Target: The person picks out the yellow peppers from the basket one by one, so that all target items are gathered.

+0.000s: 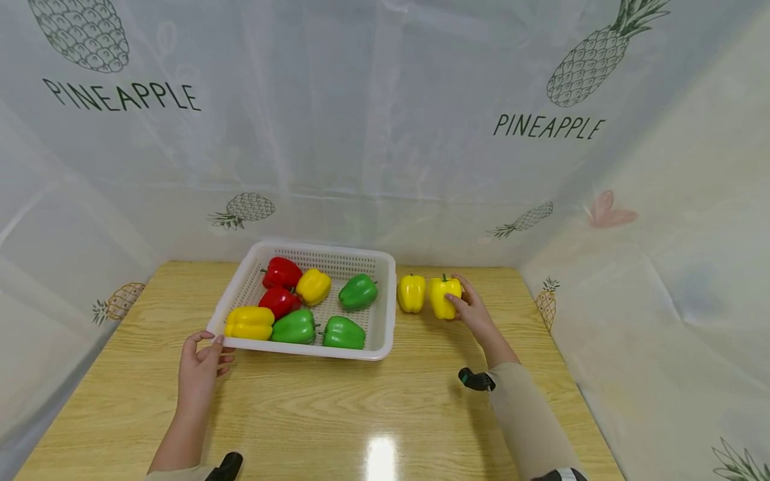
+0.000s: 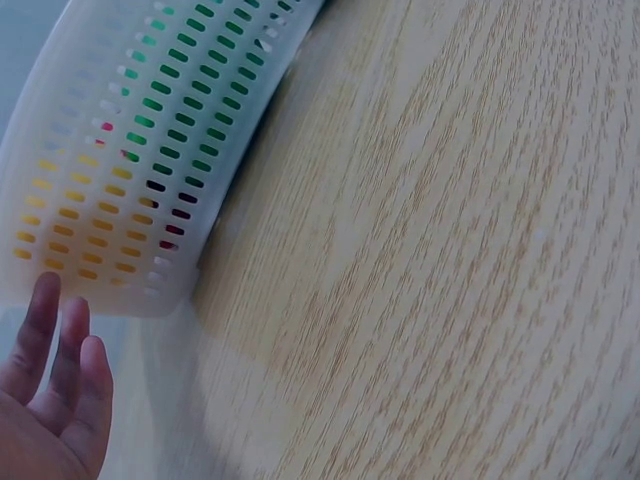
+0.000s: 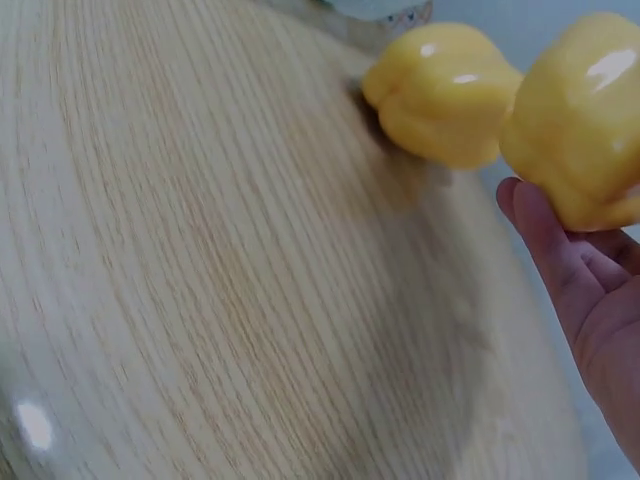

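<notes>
A white perforated plastic basket [image 1: 388,334] holds red, yellow and green bell peppers. At its front left corner, my left hand [image 1: 200,357] pinches the rim between thumb and index finger; the left wrist view shows other fingers [image 2: 38,330] against and below the outer wall. To the right of the basket, my right hand [image 1: 475,312] grips a yellow bell pepper [image 1: 443,298], stem up, with the thumb in front and fingers behind. Another yellow bell pepper [image 1: 412,294] stands upright on the table between it and the basket, also visible as the farther yellow pepper [image 3: 440,95] in the right wrist view.
The wooden table [image 1: 337,407] extends in front of the basket toward me. A pale curtain [image 1: 361,133] printed with pineapples hangs behind the table and along both sides. Dark straps with small devices [image 1: 476,379] sit at the wrists.
</notes>
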Available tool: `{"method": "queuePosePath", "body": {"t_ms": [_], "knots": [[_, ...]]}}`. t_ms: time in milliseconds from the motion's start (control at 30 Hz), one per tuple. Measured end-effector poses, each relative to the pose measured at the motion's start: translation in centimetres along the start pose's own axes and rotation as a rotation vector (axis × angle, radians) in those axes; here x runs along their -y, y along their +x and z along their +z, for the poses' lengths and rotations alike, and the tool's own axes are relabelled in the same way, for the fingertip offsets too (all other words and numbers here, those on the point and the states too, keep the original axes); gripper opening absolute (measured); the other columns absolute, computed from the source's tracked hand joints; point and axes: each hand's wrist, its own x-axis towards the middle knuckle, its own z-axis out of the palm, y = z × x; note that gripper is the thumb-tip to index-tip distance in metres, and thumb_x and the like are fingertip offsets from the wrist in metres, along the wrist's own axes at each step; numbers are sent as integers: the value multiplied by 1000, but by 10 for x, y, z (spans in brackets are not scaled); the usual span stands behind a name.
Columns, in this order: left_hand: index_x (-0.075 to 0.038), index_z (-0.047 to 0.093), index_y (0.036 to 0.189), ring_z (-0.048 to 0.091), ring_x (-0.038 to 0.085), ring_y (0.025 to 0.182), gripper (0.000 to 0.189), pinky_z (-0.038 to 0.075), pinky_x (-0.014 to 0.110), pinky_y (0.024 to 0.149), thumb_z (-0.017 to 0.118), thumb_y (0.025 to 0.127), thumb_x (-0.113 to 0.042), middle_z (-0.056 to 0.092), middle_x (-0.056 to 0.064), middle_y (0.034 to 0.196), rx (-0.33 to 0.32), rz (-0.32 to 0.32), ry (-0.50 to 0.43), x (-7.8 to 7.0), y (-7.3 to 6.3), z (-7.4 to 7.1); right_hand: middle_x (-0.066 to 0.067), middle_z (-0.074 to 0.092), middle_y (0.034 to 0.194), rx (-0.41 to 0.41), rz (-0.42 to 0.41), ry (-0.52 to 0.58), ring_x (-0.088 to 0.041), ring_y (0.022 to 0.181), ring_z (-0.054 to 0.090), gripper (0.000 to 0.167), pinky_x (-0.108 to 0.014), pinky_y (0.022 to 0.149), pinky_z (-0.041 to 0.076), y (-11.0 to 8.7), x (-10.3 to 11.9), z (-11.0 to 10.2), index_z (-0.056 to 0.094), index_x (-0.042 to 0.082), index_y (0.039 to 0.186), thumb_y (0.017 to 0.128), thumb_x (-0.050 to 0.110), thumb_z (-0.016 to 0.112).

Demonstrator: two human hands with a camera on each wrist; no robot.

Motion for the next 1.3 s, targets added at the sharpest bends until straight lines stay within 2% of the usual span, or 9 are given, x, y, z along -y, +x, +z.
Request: {"method": "queuePosePath", "body": {"t_ms": [67,233,467,700,933,1100,1200,1300], "knots": [[-25,41,109,65,10,67,16,53,22,59,54,101,-30,67,-11,74,-1,-1,2,0,0,0,-28,44,135,-12,0,-22,-38,104,55,58,-58,86,50,3,-3,-1,27,22,153,102,28,55],[-26,41,110,65,10,68,17,52,21,60,54,101,-31,67,-11,75,4,-1,12,1,0,-1,-30,43,135,-28,3,-77,-38,106,54,59,-54,83,52,11,-12,-5,23,18,154,103,28,51],[-25,41,111,65,10,68,17,52,22,59,54,101,-31,67,-10,75,5,4,14,1,0,-1,-32,40,138,-44,28,-122,-45,115,50,57,-54,86,51,18,-18,-8,20,21,154,104,26,48],[-22,41,112,65,11,68,19,53,22,59,54,101,-30,67,-9,76,4,5,7,0,-1,0,-30,37,140,-72,20,-202,-45,119,47,56,-48,86,52,23,-24,-6,23,20,152,103,26,51],[-24,41,111,65,11,69,18,53,22,60,54,101,-31,67,-10,76,5,5,19,0,0,-1,-25,38,141,-120,-6,-275,-44,121,47,58,-51,93,48,27,-36,-4,29,18,151,100,27,57],[-24,41,111,65,11,69,17,53,22,60,54,101,-31,68,-10,76,5,8,20,1,1,-1,-22,41,139,-155,-7,-294,-40,114,51,59,-42,77,55,26,-39,-2,30,19,150,100,27,59],[-24,41,111,65,11,69,17,53,23,60,53,101,-31,68,-9,77,1,14,35,1,1,-1,-22,44,134,-164,-2,-288,-37,109,50,58,-36,68,55,25,-39,-2,30,19,150,100,26,59],[-24,41,111,65,11,69,17,53,23,60,53,101,-32,68,-8,78,0,16,44,1,1,0,-21,46,129,-159,2,-274,-33,104,49,59,-33,65,54,25,-37,-3,29,18,150,100,26,58]]}}
